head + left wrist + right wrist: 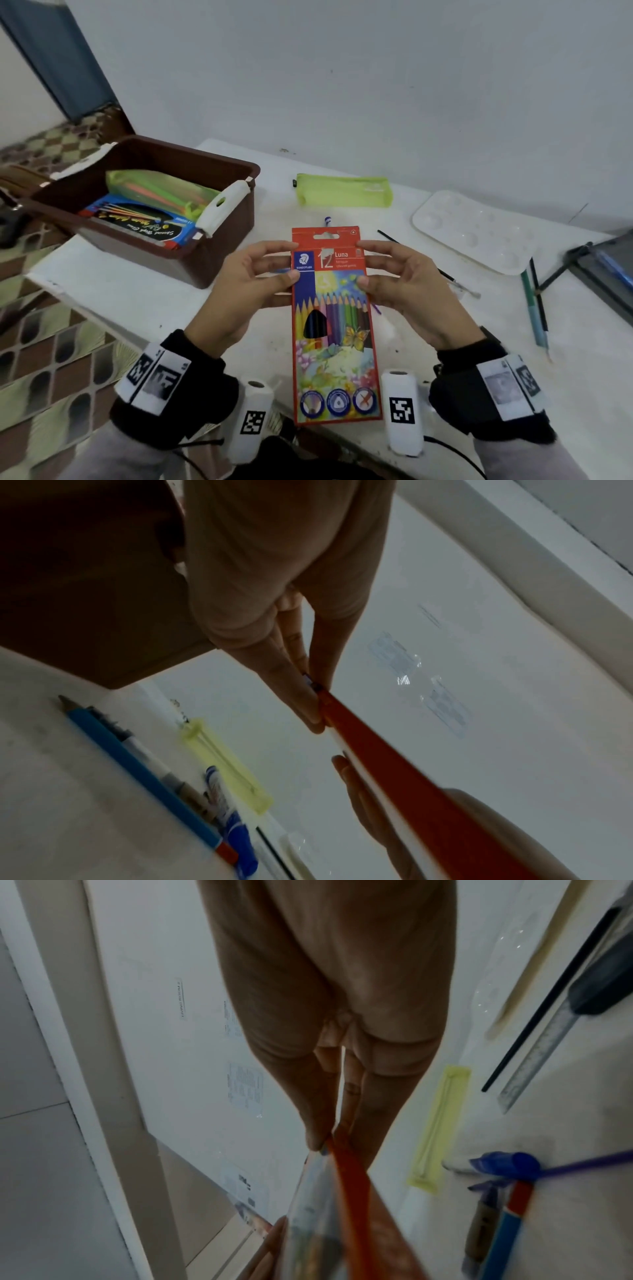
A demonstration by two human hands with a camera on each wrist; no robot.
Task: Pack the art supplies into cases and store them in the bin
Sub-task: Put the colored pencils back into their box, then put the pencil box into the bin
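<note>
A red coloured-pencil box (334, 329) with a picture of pencils on its front hangs above the white table (144, 294), held upright between both hands. My left hand (263, 274) pinches its upper left edge, thumb on the front. My right hand (387, 270) pinches the upper right edge the same way. In the left wrist view the box (394, 772) shows edge-on under my left hand (308, 691). In the right wrist view the box (346, 1185) runs from my right hand (329, 1131). A brown bin (147, 205) at the left holds a green pouch and a blue brush pack.
A lime-green pencil case (342, 190) lies behind the box, a white paint palette (476, 233) at the right. Loose pencils (534, 301), a thin brush (428, 263) and a blue-capped tube (327, 221) lie on the table. Dark ruler-like tools (603, 263) lie at the far right.
</note>
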